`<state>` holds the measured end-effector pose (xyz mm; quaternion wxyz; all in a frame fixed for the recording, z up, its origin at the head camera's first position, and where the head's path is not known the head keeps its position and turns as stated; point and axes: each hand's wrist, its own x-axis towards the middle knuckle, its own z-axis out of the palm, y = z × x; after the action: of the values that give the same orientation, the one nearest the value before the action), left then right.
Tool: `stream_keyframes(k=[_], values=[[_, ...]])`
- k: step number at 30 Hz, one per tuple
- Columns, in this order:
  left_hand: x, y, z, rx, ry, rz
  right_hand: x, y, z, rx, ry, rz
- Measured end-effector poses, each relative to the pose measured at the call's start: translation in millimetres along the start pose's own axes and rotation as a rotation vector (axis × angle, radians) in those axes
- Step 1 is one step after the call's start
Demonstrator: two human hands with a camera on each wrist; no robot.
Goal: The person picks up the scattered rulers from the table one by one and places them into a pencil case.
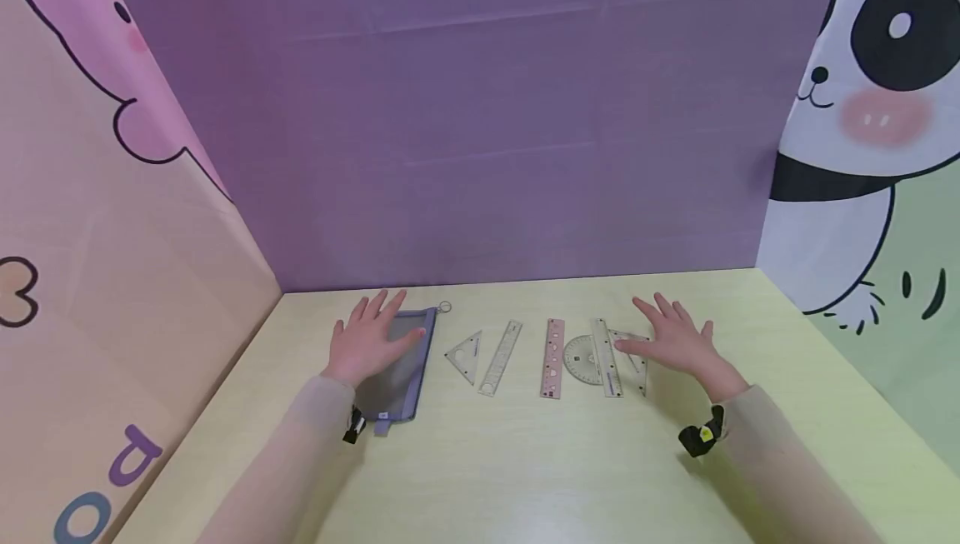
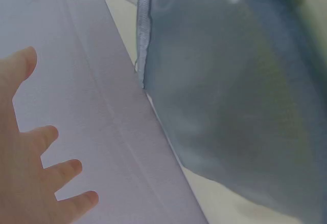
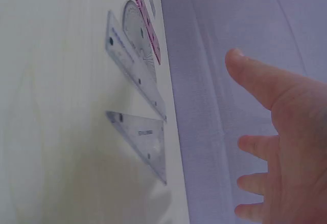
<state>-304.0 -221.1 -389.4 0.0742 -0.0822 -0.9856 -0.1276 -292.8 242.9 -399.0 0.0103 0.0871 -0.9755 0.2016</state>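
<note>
Left hand, fingers spread wide, hovers over a grey-blue pouch, hiding part of it from the head view; the pouch's long axis runs front to back, with a ring at its far right corner. Beside it on the pale counter lie a clear set square and a clear ruler, far end leaning right. Next, a pink ruler points nearly straight away, then a protractor partly under a second clear ruler leaning slightly left. Another set square sits partly behind the right hand, also wide-fingered, its forearm angled inward. Farthest right rises a panda-printed wall.
</note>
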Motion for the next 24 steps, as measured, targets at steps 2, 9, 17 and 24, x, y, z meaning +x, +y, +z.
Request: stream_keyframes(k=[2, 9, 17, 24], values=[[-2.2, -2.1, 2.5, -0.011, -0.006, -0.016, -1.2, 2.8, 3.2, 0.024, -0.008, 0.006], [-14.0, -9.1, 12.0, -0.018, -0.031, -0.033, -5.1, 8.0, 12.5, 0.053, -0.03, 0.019], [-27.4, -4.5, 18.5, -0.086, -0.109, -0.095, -8.5, 12.6, 17.4, 0.065, -0.071, 0.054], [-36.7, -2.4, 23.0, -0.094, -0.161, -0.126, -10.7, 14.3, 18.2, 0.116, -0.099, 0.08]])
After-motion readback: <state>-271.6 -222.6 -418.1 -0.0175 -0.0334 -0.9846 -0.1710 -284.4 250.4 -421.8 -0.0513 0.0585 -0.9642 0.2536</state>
